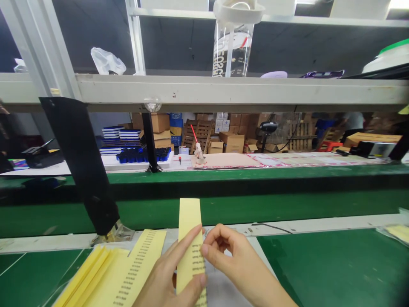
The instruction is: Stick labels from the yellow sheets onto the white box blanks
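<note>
A long yellow strip (189,217) with rows of dark print stands nearly upright in the middle foreground. My left hand (172,273) is wrapped round it, fingers behind and across its face, thumb near its lower right edge. At the strip's right edge, my right hand (233,260) has thumb and forefinger closed in a pinch; whether they grip the strip's edge or something small is hard to make out. Left of my left hand lies another printed yellow strip (140,264), beside several folded yellow pieces (86,277).
A green conveyor belt (255,204) runs across behind the hands. Above it is a metal shelf beam (223,91) with a clear bottle (233,51). A black-wrapped post (83,166) slants down at left. Blue items (143,154) sit beyond the belt.
</note>
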The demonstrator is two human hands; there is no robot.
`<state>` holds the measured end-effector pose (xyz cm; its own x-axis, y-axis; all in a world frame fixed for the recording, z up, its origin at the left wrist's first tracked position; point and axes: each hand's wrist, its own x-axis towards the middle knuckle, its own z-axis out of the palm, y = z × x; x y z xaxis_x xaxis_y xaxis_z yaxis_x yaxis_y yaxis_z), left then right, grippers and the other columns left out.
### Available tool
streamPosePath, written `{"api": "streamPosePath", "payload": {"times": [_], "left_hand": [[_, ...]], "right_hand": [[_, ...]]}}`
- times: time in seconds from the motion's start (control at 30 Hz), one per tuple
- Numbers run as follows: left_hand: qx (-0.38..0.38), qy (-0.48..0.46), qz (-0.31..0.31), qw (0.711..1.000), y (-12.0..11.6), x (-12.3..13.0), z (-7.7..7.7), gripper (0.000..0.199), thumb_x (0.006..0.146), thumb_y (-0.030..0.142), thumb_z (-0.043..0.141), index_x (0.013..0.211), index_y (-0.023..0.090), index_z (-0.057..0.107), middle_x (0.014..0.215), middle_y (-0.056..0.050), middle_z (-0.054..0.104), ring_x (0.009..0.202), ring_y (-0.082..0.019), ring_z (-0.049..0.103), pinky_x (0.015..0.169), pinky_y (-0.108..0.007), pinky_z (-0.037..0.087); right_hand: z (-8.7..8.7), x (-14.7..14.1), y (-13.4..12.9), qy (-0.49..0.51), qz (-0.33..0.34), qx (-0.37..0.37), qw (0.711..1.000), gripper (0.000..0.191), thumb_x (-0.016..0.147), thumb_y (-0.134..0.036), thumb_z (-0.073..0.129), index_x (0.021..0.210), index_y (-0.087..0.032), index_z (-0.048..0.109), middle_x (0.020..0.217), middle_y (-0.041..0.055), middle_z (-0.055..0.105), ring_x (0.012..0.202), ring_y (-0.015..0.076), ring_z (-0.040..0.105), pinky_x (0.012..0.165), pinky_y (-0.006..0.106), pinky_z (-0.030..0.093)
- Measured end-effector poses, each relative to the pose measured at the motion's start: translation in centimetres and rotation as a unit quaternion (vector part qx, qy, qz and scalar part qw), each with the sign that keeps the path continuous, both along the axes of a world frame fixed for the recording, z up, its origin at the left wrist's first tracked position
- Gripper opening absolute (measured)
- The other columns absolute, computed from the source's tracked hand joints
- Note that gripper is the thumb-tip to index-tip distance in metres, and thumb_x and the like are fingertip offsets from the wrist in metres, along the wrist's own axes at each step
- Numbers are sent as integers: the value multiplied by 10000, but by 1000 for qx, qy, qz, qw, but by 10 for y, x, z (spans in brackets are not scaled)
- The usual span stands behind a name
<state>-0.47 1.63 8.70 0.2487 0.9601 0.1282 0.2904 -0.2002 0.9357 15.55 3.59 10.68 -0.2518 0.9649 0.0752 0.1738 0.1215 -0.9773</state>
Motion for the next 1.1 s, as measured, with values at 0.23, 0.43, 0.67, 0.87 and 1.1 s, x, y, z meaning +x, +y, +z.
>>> {"api": "streamPosePath", "payload": {"times": [0.23,0.43,0.67,0.87,1.1], "left_hand": [[36,80,82,993,-1,9,-7,584,684,199,529,1251,305,437,1272,9,499,1192,-236,431,1020,-428,324],[-73,-51,78,993,-2,24,-30,623,721,319,526,1301,216,324,1343,-81,401,1267,-264,304,1045,-468,246],[-125,-133,87,979,-5,41,-60,640,748,418,475,1305,200,248,1327,-146,351,939,-257,588,841,-422,476],[-123,-106,75,984,-5,40,-61,670,717,471,506,1283,208,260,1297,-169,352,954,-267,587,853,-449,457],[-99,-79,76,989,-7,42,-65,638,728,464,449,1277,193,267,1271,-179,377,945,-275,588,846,-477,439]], "right_hand": [[9,10,-3,25,16,4,1000,139,719,-303,604,679,-183,546,603,-45,432,590,100,386,548,223,314],[-3,44,17,-60,-64,-53,995,324,752,-424,541,558,-189,430,523,-66,316,495,83,255,463,231,196],[-50,52,18,-66,-50,-111,990,296,781,-370,489,567,-196,380,508,-75,277,483,81,212,453,237,150],[-55,50,14,-69,-53,-99,991,291,782,-373,480,582,-194,368,532,-74,276,494,78,227,455,226,171],[-57,47,17,-106,-74,-84,988,265,768,-350,467,576,-193,375,525,-63,316,486,78,283,441,214,217]]}}
